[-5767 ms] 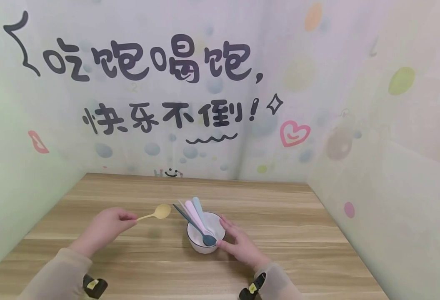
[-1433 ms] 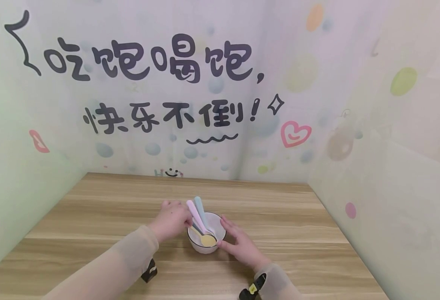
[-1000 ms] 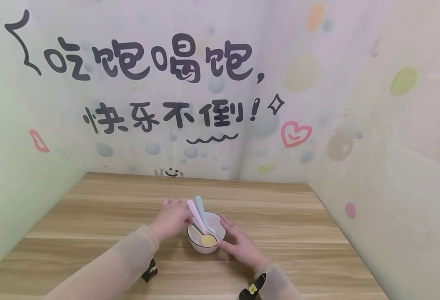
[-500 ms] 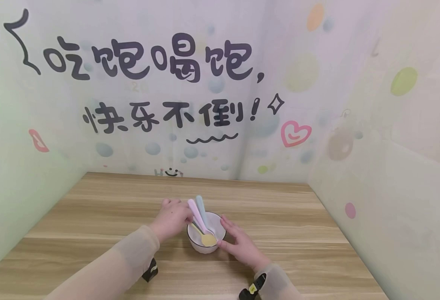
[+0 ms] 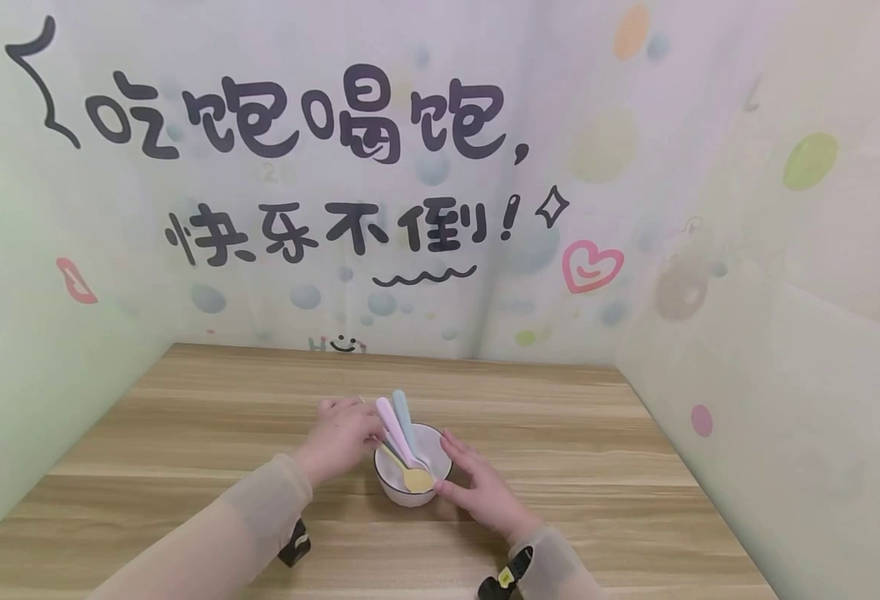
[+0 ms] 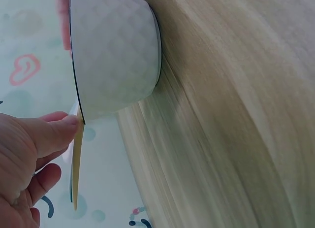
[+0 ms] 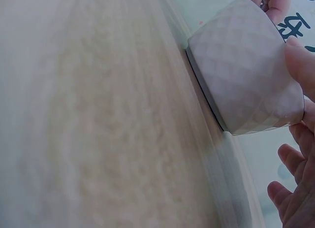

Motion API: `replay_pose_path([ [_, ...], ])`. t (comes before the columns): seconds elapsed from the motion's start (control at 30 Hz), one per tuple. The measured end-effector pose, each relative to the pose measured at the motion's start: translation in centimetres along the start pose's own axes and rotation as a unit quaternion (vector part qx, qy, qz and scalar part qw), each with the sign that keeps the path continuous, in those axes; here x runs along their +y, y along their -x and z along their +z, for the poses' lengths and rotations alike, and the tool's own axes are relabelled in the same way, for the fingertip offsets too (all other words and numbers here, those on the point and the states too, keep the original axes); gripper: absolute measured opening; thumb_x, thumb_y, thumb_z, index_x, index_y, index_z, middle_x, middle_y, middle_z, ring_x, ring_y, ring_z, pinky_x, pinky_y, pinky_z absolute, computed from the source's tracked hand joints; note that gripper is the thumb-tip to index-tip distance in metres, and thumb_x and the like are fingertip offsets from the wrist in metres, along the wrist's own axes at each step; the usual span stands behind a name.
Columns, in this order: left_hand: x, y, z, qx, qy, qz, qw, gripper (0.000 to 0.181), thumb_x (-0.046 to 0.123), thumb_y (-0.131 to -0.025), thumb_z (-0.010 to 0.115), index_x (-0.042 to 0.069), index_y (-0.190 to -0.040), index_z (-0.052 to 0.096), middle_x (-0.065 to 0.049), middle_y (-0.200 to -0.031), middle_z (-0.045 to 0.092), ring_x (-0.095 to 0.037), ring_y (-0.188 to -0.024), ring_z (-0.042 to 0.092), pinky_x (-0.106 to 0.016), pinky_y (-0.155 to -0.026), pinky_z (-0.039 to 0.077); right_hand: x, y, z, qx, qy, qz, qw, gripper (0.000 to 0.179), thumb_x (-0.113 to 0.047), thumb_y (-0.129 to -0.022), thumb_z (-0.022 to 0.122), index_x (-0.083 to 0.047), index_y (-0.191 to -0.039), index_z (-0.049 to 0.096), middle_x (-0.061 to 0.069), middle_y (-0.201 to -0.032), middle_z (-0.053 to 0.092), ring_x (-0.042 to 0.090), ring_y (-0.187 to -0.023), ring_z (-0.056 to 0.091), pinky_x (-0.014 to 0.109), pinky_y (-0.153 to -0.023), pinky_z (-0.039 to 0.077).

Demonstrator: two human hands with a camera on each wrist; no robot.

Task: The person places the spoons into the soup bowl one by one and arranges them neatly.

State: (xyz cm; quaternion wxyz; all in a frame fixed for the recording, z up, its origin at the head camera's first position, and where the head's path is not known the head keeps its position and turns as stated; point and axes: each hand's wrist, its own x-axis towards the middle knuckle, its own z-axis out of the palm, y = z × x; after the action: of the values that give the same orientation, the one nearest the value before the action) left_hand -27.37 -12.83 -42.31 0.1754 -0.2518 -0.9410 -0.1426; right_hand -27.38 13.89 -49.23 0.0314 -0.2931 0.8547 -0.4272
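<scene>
A small white bowl (image 5: 408, 499) with a dark rim stands on the table, its outside faceted in the right wrist view. My right hand (image 5: 488, 493) grips its right side, thumb near the rim and fingers spread around the far side. A yellow spoon (image 5: 418, 481) lies in the bowl, its handle out over the left rim. At that rim my left hand (image 5: 340, 437) pinches the yellow handle (image 6: 76, 174) between thumb and finger. Under it lies a dark teal spoon (image 5: 392, 452), mostly covered. A pink spoon (image 5: 394, 423) and a light blue spoon (image 5: 401, 408) lean against the back rim.
The wood-grain table (image 5: 597, 467) spreads around the bowl on all sides. A printed curtain wall (image 5: 440, 317) with black lettering closes off the back, and pale walls stand left and right. Each wrist carries a black strapped device (image 5: 506, 575).
The left hand has brought the yellow spoon from the left into the bowl, over the dark teal spoon. Lately it has only shifted slightly left. The right hand stays on the bowl.
</scene>
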Motion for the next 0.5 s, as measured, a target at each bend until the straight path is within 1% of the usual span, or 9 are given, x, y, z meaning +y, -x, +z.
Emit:
replay_pose_path([
  [0.07,-0.2,0.2,0.0,0.008,0.012,-0.01,0.9998,0.011,0.013,-0.075,0.08,0.022,-0.078,0.073,0.011,-0.081,0.061,-0.019,-0.09,0.053,-0.048,-0.083,0.03,0.0,0.0,0.0,-0.003,0.001,0.0,1.0,0.073,-0.041,-0.09,0.064,-0.011,-0.149,0.034,0.006,-0.158,0.021,0.037,-0.143,0.017,0.059,-0.11,0.016],
  [0.13,-0.4,0.5,-0.1,0.012,0.026,-0.027,0.9992,0.011,0.014,-0.075,0.08,0.021,-0.081,0.074,0.01,-0.083,0.062,-0.021,-0.093,0.055,-0.049,-0.082,0.03,0.0,0.0,-0.1,-0.006,-0.002,0.0,1.0,0.072,-0.04,-0.091,0.064,-0.011,-0.149,0.034,0.006,-0.158,0.021,0.038,-0.143,0.016,0.059,-0.11,0.016],
  [0.23,-0.5,0.9,-0.2,0.011,0.045,-0.056,0.9974,0.012,0.015,-0.076,0.079,0.021,-0.086,0.075,0.008,-0.092,0.065,-0.022,-0.097,0.055,-0.048,-0.083,0.028,0.1,0.0,-0.2,-0.007,0.003,0.0,1.0,0.071,-0.04,-0.091,0.063,-0.012,-0.149,0.034,0.007,-0.158,0.021,0.038,-0.143,0.017,0.06,-0.109,0.017],
  [0.33,-0.6,1.3,-0.2,0.008,0.055,-0.082,0.9951,0.012,0.019,-0.078,0.078,0.021,-0.09,0.075,0.006,-0.096,0.065,-0.023,-0.099,0.054,-0.047,-0.082,0.028,0.0,0.2,-0.3,-0.004,0.015,-0.007,0.9998,0.07,-0.04,-0.092,0.063,-0.011,-0.149,0.035,0.01,-0.158,0.022,0.04,-0.142,0.018,0.061,-0.109,0.017],
  [0.4,-0.6,1.5,-0.2,0.01,0.06,-0.091,0.994,0.012,0.021,-0.079,0.078,0.021,-0.091,0.074,0.007,-0.097,0.064,-0.023,-0.097,0.054,-0.046,-0.082,0.029,0.0,0.3,-0.4,-0.004,0.025,-0.013,0.9996,0.071,-0.04,-0.092,0.062,-0.01,-0.149,0.034,0.012,-0.157,0.021,0.041,-0.142,0.018,0.062,-0.108,0.016],
  [0.5,-0.6,2.1,-0.2,0.015,0.064,-0.096,0.9931,0.012,0.023,-0.08,0.077,0.021,-0.091,0.074,0.007,-0.096,0.063,-0.024,-0.097,0.055,-0.046,-0.082,0.03,-0.3,0.4,-0.7,-0.008,0.038,-0.015,0.9991,0.075,-0.041,-0.092,0.062,-0.01,-0.151,0.029,0.01,-0.158,0.019,0.041,-0.142,0.017,0.061,-0.109,0.016],
])
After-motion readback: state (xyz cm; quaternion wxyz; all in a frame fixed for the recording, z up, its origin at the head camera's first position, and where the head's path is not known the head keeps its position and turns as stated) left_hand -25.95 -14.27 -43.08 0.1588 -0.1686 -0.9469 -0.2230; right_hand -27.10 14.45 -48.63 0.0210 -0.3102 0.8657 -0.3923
